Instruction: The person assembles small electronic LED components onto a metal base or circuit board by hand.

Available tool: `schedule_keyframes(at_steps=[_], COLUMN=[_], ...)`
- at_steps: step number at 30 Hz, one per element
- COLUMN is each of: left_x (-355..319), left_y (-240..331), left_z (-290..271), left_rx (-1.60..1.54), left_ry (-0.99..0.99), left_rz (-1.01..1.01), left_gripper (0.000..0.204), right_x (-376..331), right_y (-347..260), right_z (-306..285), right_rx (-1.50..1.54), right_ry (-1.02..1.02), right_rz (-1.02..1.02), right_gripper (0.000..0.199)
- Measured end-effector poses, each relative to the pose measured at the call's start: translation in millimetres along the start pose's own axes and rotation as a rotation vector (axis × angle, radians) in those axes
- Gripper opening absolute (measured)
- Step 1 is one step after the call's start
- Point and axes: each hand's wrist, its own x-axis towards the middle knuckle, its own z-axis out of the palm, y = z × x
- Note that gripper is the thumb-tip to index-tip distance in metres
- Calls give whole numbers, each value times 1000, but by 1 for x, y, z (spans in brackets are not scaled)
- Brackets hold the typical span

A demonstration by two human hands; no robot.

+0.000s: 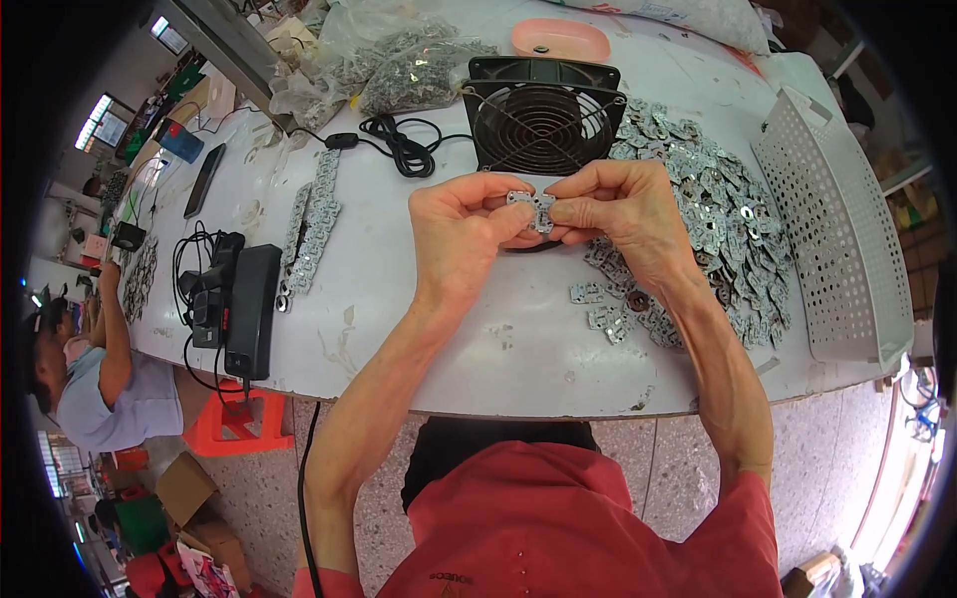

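You've got both hands up in front of the black fan (538, 125), pinching one small silvery metal piece (541, 207) between them. Your left hand (461, 227) has its left end between thumb and fingers, your right hand (628, 211) has the right end, so the grip is pretty narrow on both sides. Can't really tell if that's a single part or two fitted together, your fingertips cover too much of it.

The piece is held over the table (399, 384), just on your side of the fan. Right next to your right forearm there's a big messy pile of similar metal parts (723, 224), with a couple of strays on its near left edge. Past that, a white perforated basket (837, 229) stands along the right side.

Over on your left you've got a neat strip of metal parts (317, 229), then a black power brick (252, 314) near the table edge. Coiled black cable (404, 149) sits left of the fan, and clear bags of parts (424, 75) and a pink tray (561, 40) are farther back.
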Motion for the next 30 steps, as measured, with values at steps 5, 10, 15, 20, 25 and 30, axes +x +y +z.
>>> schedule_keyframes(at_steps=[5, 10, 15, 20, 25, 30], left_x=[-4, -2, -4, -2, 3, 4], left_y=[0, 0, -1, -2, 3, -1], left_z=[5, 4, 10, 7, 0, -4], left_rx=[-38, -79, -39, -78, -141, -175], left_ry=[45, 80, 94, 60, 15, -30], left_rz=[-14, -51, -38, -32, -110, -140], left_gripper=[14, 15, 15, 13, 14, 15], right_x=[0, -1, 1, 1, 2, 3], right_y=[-1, -1, 6, 2, 1, 6], right_z=[-2, 2, 2, 2, 0, -3], right_rx=[-43, -5, 32, 36, 86, 164], right_ry=[11, 3, 50, 40, 53, -5], right_rz=[-11, -46, -50, -29, 6, 74], right_gripper=[14, 15, 14, 14, 14, 13])
